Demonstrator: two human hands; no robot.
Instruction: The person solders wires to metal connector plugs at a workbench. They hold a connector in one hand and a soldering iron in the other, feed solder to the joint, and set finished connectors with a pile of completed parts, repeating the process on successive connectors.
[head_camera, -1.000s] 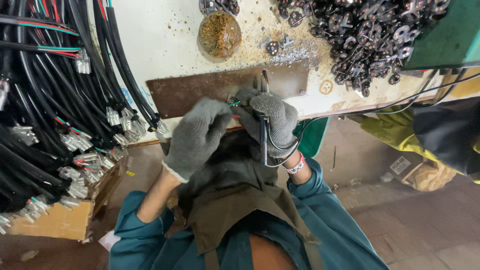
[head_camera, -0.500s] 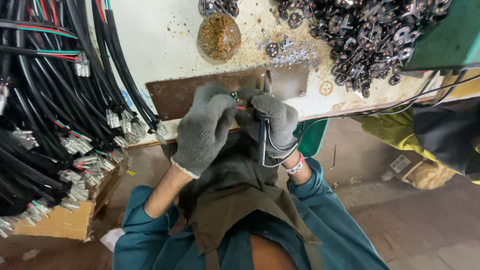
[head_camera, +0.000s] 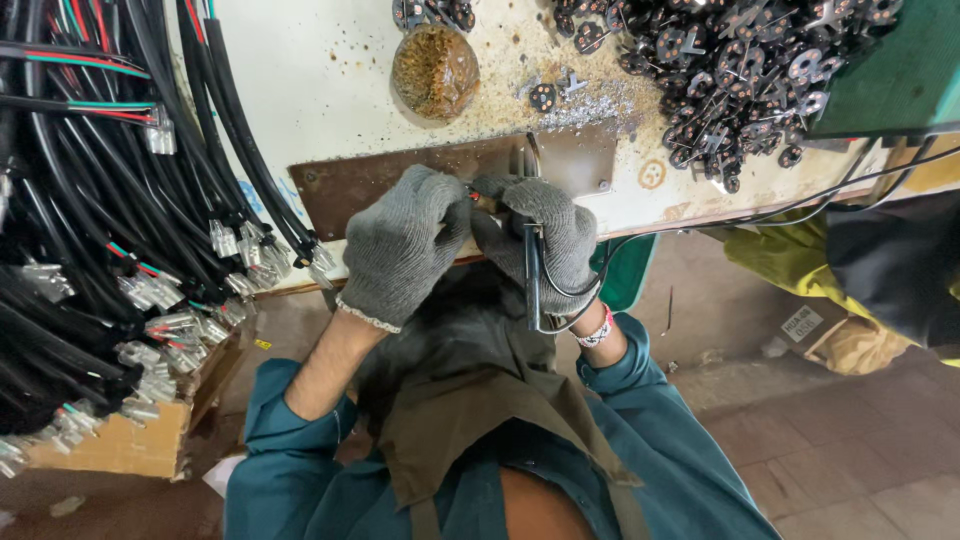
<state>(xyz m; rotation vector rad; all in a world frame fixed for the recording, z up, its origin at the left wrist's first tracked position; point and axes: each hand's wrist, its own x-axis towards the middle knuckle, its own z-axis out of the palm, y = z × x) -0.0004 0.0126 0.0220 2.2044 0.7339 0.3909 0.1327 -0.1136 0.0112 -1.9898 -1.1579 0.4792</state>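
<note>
Both my hands wear grey knit gloves and meet at the front edge of the workbench. My left hand (head_camera: 400, 245) pinches the thin coloured wire ends (head_camera: 473, 196) of a cable. My right hand (head_camera: 545, 235) is closed around a dark pen-like tool (head_camera: 533, 275) that points toward those wire ends, its black cord looping under my wrist. They work over a brown metal plate (head_camera: 350, 185) fixed to the white bench top (head_camera: 320, 80). What lies between the fingertips is mostly hidden.
A thick bundle of black cables with white connectors (head_camera: 110, 250) hangs at the left over a cardboard box (head_camera: 120, 445). A pile of small dark metal parts (head_camera: 740, 70) lies at the back right, a round brown pad (head_camera: 435, 70) behind the plate. Yellow cloth (head_camera: 790, 260) hangs at the right.
My left hand has shifted up and right, closing onto the wires beside my right hand. The right hand with the tool stays almost in place.
</note>
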